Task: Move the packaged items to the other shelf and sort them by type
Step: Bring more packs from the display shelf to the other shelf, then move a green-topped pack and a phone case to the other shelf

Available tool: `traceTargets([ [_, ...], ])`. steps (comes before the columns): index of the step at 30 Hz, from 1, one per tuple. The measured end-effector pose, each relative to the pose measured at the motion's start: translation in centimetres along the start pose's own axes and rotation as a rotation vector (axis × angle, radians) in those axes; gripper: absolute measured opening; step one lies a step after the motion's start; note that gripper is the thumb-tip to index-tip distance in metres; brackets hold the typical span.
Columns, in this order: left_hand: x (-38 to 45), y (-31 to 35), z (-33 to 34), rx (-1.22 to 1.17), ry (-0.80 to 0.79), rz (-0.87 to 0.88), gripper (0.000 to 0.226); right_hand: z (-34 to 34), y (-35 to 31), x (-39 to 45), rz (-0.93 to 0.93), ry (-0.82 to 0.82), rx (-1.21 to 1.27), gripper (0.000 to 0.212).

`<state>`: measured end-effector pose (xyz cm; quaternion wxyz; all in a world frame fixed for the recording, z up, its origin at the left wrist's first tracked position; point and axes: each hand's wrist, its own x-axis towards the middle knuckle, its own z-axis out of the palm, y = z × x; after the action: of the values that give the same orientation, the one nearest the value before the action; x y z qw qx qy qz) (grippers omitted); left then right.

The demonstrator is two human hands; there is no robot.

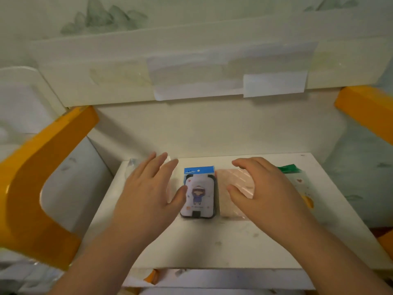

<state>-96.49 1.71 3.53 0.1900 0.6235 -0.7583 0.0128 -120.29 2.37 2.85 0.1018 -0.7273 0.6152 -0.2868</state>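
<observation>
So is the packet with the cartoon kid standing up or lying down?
Lying down. The cartoon packet lies flat on the white shelf, picture facing up, its blue header pointing toward the back wall.

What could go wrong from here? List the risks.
1. The packs lie side by side: the right hand over the pink pack may nudge the blue-topped pack.
2. The left hand hides a clear pack, so its type may be misjudged.

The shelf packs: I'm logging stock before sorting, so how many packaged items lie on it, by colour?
Blue-topped pack with cartoon figure: 1
Pink pack: 1
Green-topped clear pack: 1
Clear pack under the left hand: 1, mostly hidden
Total: 4 visible on the white shelf
</observation>
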Motion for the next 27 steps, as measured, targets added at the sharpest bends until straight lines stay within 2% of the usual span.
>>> traceTargets([
  [6,-3.9,-4.4,-5.1,0.106,0.11,-0.08,0.057,3.3,-6.4,0.6,-0.117,-0.048,0.151,0.043],
  [9,-6.9,-8.0,-8.4,0.126,0.217,-0.116,0.059,4.9,-11.6,0.7,-0.209,-0.046,0.174,0.043],
  [13,-12.0,-14.3,-12.2,0.14,0.321,-0.26,0.054,7.1,-19.6,-0.3,-0.344,-0.096,0.211,0.043],
  [20,-22.8,-28.1,-17.3,0.152,0.171,-0.577,0.065,14.2,-35.5,-4.2,-0.533,-0.165,0.231,0.04],
  [27,-31.4,-40.4,-20.8,0.132,0.129,-0.709,0.066,23.7,-46.7,-5.9,-0.539,-0.266,0.196,0.046],
])
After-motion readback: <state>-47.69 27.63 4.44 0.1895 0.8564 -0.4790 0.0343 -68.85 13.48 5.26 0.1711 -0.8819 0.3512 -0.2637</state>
